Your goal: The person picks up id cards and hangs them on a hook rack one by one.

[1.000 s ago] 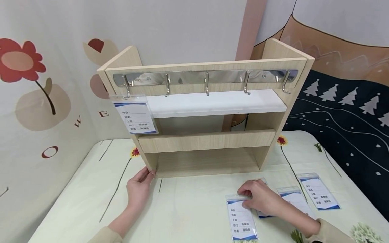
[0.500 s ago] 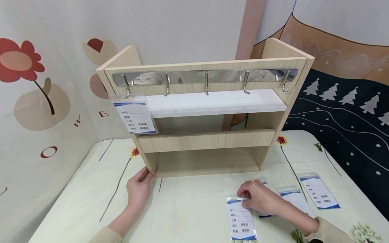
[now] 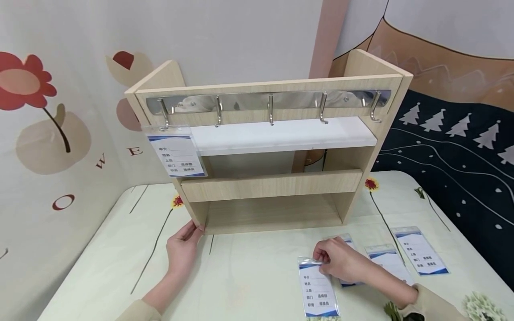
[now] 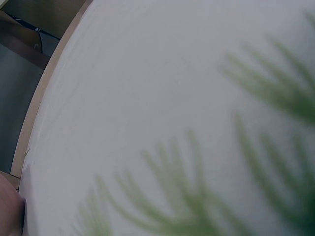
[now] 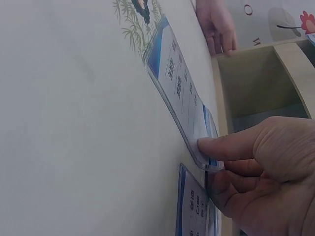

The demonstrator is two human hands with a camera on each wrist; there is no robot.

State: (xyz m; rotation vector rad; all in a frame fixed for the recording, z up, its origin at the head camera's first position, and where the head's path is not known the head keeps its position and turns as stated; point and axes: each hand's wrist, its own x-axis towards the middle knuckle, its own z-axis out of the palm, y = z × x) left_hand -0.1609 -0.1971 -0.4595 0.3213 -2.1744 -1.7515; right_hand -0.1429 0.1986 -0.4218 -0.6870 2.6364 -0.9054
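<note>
A wooden desktop shelf (image 3: 273,187) with a metal strip of several hooks stands on the table. My left hand (image 3: 183,249) holds the bottom left front corner of the shelf, thumb at the front edge. In the right wrist view that left hand (image 5: 216,24) shows at the shelf's corner. My right hand (image 3: 343,261) pinches the top end of a clear badge holder (image 3: 319,290) with a white and blue card, thumb on its face. Another badge (image 3: 348,282) lies partly hidden beneath this hand. One more badge (image 3: 176,156) hangs from the leftmost hook (image 3: 163,113).
Two badges (image 3: 389,263) (image 3: 420,250) lie at the right on the flower-printed tablecloth (image 3: 249,276). A white board (image 3: 281,136) spans the shelf behind the hooks. Printed curtains (image 3: 241,40) close off the back and sides.
The head view has shifted very slightly. Both hands, the shelf and the badges keep their places.
</note>
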